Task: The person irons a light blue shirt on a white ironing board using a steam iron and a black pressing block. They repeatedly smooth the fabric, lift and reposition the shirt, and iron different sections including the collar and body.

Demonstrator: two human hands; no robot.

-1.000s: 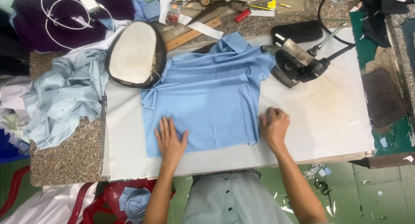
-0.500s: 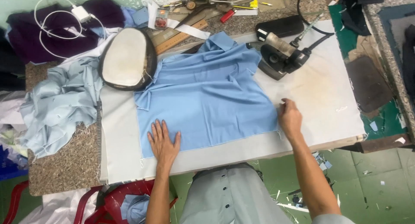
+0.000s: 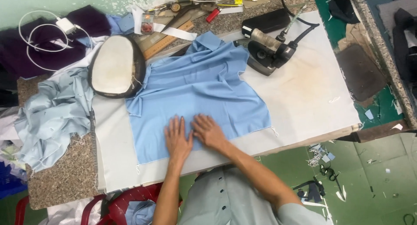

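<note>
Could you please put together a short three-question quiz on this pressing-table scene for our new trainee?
1. True or false: both hands lie flat on the blue fabric.
2. What stands at the fabric's far right corner: A) scissors, B) an iron, C) a cup?
3. What lies at the fabric's far left corner?

Key:
1. True: the left hand and right hand press it side by side.
2. B, the iron.
3. The oval pressing pad.

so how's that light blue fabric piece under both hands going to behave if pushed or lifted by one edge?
The light blue fabric piece is probably floppy: it lies flat with soft folds near the black iron. Likely light, so pushing would bunch it. The left hand and right hand press it flat on the pale pad.
</note>
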